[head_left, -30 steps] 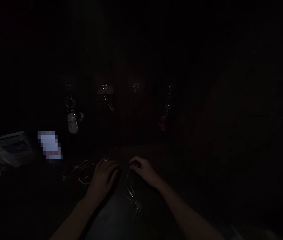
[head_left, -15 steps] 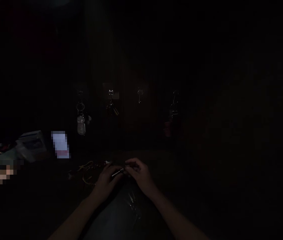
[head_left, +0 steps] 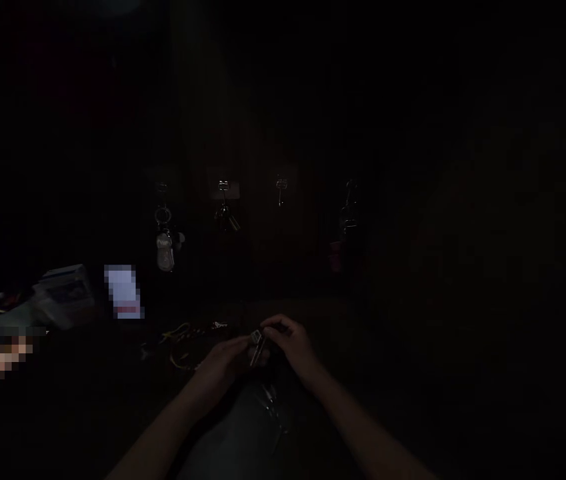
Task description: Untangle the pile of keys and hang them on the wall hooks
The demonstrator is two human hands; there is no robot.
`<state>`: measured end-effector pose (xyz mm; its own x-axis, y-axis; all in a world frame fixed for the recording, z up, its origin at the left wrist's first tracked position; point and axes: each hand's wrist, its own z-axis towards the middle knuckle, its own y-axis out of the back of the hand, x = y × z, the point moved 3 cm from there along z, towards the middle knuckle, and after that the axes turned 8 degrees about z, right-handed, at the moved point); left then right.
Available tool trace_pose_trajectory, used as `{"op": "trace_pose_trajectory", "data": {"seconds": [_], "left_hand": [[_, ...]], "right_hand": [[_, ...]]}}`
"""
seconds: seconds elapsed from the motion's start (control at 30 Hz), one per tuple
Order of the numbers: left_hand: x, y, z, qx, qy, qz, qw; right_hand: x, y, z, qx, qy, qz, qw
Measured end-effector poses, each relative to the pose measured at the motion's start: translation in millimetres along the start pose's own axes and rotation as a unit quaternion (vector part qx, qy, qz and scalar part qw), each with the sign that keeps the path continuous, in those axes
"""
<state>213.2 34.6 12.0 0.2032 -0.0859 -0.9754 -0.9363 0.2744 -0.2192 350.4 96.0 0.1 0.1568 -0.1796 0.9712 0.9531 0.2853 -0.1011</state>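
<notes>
In very dim light, what looks like a metal key (head_left: 257, 348) is held between my two hands, its squarish head up and its narrow part slanting down to the left. My left hand (head_left: 225, 360) has its fingertips closed at the left side of the head. From the right, my right hand (head_left: 290, 339) pinches it near the top with thumb and fingers. Thin shiny metal pieces (head_left: 270, 403), too dark to name, lie on the surface just below my hands. A multicoloured cord (head_left: 183, 347) lies coiled left of my left hand.
Several hooks hang in a row ahead: one with a ring and pale keychain (head_left: 165, 252), one with a bunch of keys (head_left: 225, 217), a bare hook (head_left: 281, 190), and one with a pinkish tag (head_left: 335, 257). A lit blurred screen (head_left: 123, 292) and a clear packet (head_left: 67, 293) are left.
The shiny held piece has turned from lying slantwise between my fingers to pointing downward, its head now showing. My hands have shifted slightly right, and the view has moved a little.
</notes>
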Motion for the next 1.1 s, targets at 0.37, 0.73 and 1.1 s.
{"op": "trace_pose_trajectory", "data": {"seconds": [0.37,0.73,1.1], "left_hand": [[3,4,-1,0.01,0.095,-0.104,0.99],[17,12,2,-0.046,0.125,-0.214,0.968],[-4,35,-2,-0.127,0.051,-0.183,0.974]], "right_hand": [[2,8,1,-0.021,-0.034,0.027,0.999],[-4,33,7,-0.085,-0.017,-0.02,0.996],[-13,59,18,-0.194,-0.001,-0.023,0.981]]}}
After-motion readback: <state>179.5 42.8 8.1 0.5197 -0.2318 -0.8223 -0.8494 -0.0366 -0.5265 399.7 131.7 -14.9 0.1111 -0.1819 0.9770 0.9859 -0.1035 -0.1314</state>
